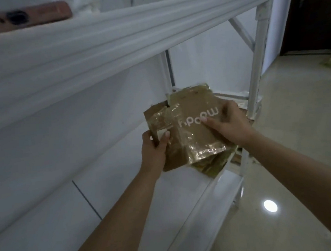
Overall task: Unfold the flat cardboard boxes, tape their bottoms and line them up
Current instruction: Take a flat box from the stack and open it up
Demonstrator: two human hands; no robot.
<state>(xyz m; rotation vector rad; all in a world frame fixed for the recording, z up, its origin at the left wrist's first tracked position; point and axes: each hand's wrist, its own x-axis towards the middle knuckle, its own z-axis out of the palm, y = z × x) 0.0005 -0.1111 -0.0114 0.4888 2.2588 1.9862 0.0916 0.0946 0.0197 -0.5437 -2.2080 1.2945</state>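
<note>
- Brown cardboard box [195,126], small, white upside-down lettering on top face, shiny clear tape wrinkled over left and near edges
- held over white shelf [126,188] of metal rack [256,73], on another taped box [210,166]
- left hand [154,148] grips left flap, thumb on top
- right hand [229,122] fingers straight, pressing top face

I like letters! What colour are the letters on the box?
White letters on the brown cardboard box, seen in the head view.
</note>
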